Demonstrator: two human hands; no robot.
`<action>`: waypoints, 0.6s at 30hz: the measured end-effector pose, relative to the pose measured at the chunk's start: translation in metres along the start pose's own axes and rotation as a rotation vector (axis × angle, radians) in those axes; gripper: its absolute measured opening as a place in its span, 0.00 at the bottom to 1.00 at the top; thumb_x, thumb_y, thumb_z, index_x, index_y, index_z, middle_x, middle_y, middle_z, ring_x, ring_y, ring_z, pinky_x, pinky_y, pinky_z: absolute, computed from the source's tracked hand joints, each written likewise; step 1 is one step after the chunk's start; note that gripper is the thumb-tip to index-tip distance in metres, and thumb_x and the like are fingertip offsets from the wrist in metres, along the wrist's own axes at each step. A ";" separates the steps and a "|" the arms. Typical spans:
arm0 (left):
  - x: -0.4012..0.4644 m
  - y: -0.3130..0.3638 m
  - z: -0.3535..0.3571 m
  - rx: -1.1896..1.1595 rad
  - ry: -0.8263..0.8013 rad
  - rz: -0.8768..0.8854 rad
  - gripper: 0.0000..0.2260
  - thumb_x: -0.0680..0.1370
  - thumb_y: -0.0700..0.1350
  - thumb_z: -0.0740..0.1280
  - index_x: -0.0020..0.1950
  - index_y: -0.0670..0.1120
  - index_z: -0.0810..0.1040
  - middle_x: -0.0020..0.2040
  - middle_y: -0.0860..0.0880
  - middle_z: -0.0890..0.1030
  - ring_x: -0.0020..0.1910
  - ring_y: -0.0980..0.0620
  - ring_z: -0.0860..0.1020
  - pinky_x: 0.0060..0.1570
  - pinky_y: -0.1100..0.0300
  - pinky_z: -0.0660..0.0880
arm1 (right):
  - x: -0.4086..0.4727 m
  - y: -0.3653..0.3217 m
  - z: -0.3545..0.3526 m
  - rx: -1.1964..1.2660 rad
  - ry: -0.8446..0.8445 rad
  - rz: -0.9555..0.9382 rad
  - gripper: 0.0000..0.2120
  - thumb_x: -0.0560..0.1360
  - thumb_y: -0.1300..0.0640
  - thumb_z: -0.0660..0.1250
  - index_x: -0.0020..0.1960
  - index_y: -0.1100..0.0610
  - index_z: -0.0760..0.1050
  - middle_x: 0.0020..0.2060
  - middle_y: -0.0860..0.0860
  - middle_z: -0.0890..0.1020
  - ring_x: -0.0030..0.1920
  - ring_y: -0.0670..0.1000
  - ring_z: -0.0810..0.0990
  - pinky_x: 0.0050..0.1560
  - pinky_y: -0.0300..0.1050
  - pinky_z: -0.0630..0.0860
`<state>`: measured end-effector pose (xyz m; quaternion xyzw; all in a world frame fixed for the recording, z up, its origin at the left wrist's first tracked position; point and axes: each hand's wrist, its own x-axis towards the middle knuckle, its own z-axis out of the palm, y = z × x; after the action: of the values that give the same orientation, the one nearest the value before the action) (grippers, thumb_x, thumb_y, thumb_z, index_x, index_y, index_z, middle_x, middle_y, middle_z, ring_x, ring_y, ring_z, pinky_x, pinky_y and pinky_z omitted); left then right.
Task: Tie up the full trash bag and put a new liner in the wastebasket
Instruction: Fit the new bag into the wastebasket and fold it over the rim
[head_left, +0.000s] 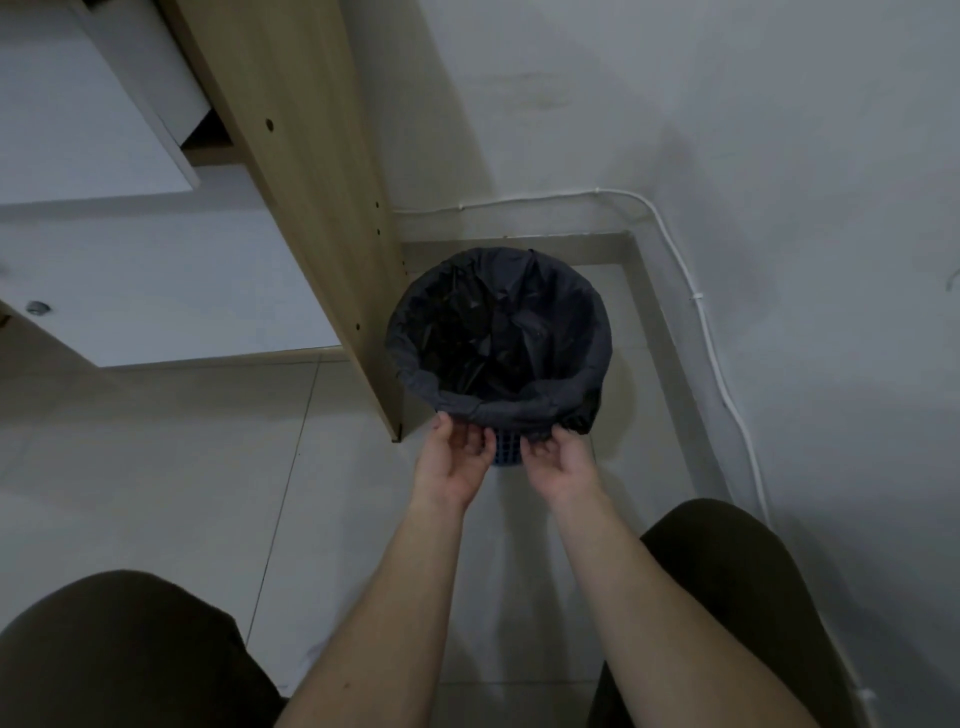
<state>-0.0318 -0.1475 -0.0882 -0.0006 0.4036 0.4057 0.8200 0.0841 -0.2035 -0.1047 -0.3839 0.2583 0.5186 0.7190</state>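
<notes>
A round blue mesh wastebasket (506, 451) stands on the floor in a corner. A black trash bag (493, 332) lines it, its edge folded down over the rim. My left hand (460, 457) pinches the folded bag edge at the near left of the rim. My right hand (558, 460) pinches the same edge at the near right. Between the two hands a strip of the blue basket wall shows. The bag's contents are too dark to make out.
A wooden furniture panel (311, 171) stands just left of the basket, with white drawers (104, 130) beyond it. Walls close the corner behind and to the right, with a white cable (711, 343) along them. My knees (119, 654) flank my forearms over the tiled floor (156, 457).
</notes>
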 end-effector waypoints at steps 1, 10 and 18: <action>0.000 0.000 0.000 -0.030 -0.008 -0.010 0.08 0.84 0.49 0.61 0.54 0.46 0.76 0.46 0.48 0.79 0.47 0.51 0.77 0.51 0.53 0.75 | 0.001 0.000 0.000 -0.031 0.006 -0.036 0.08 0.84 0.62 0.57 0.57 0.61 0.75 0.51 0.56 0.79 0.48 0.52 0.77 0.55 0.45 0.72; -0.005 -0.017 -0.004 0.008 -0.123 0.138 0.13 0.84 0.38 0.60 0.67 0.43 0.74 0.55 0.46 0.81 0.54 0.51 0.79 0.60 0.58 0.75 | -0.019 0.013 -0.012 -0.530 -0.122 -0.338 0.15 0.80 0.54 0.67 0.66 0.53 0.77 0.58 0.48 0.84 0.58 0.50 0.80 0.53 0.41 0.76; 0.004 -0.019 -0.006 0.037 -0.019 0.107 0.09 0.85 0.41 0.57 0.55 0.47 0.77 0.48 0.47 0.79 0.44 0.53 0.76 0.52 0.59 0.75 | -0.012 0.007 -0.010 -0.221 -0.107 -0.173 0.13 0.85 0.60 0.58 0.68 0.55 0.72 0.56 0.52 0.81 0.53 0.50 0.79 0.52 0.42 0.73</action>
<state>-0.0220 -0.1594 -0.1008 0.0399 0.4029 0.4416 0.8007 0.0736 -0.2172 -0.1039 -0.4532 0.1268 0.4995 0.7273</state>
